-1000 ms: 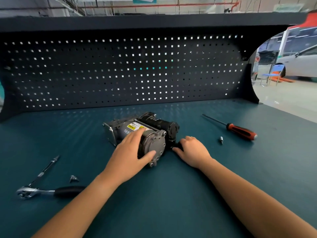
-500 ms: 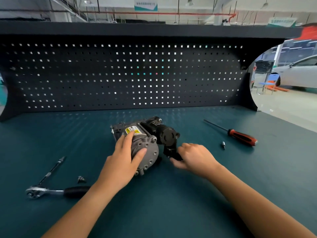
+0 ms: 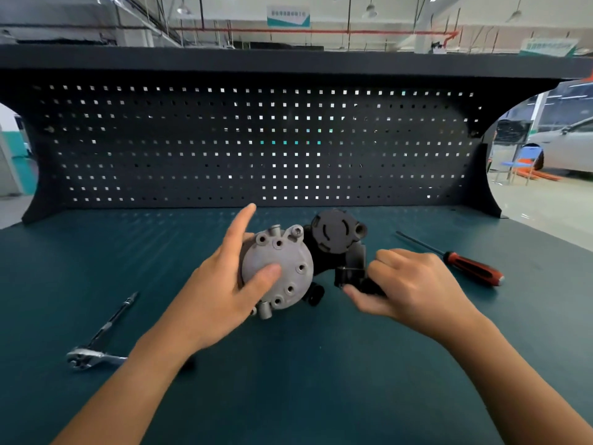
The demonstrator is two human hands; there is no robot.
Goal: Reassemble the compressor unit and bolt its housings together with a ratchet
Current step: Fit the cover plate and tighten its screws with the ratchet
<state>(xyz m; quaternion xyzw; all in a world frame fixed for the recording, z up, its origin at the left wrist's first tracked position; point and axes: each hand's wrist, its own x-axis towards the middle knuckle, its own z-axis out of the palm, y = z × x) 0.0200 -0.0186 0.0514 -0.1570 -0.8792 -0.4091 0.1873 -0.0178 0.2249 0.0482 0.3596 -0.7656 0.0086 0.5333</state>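
Compressor unit [image 3: 288, 252] sits mid-surface [image 3: 321, 380], tipped so its round grey end housing faces the person and the black housing [image 3: 333, 232] is just behind and to the right. Can't tell whether its lower edge touches the surface or hangs just off it. Left grip [image 3: 221, 284] clamps the grey housing: thumb flat on the face, other fingers gone round the far side, index sticking up free. Right grip [image 3: 410, 284] pinches a small black fitting [image 3: 349, 274] at the unit's lower right, fingers curled tight on it. Bolt holes in the grey face look empty, so I'd say bolting hasn't begun. Ratchet [image 3: 80, 359] lies well off to the left with a thin bar [image 3: 115, 316] beside it, and the screwdriver [image 3: 471, 264] is off to the right. No bolts in view. Risks, imo: the unit is round and stood on edge, w/ only thumb pressure and a partial wrap holding it, so a tug from the right could roll or twist it out of the left grip. The fitting could seat crooked or get trapped btwn the housings if pushed in blind. Both hands are busy, so reaching for the ratchet means letting the unit go; it may then tip over.
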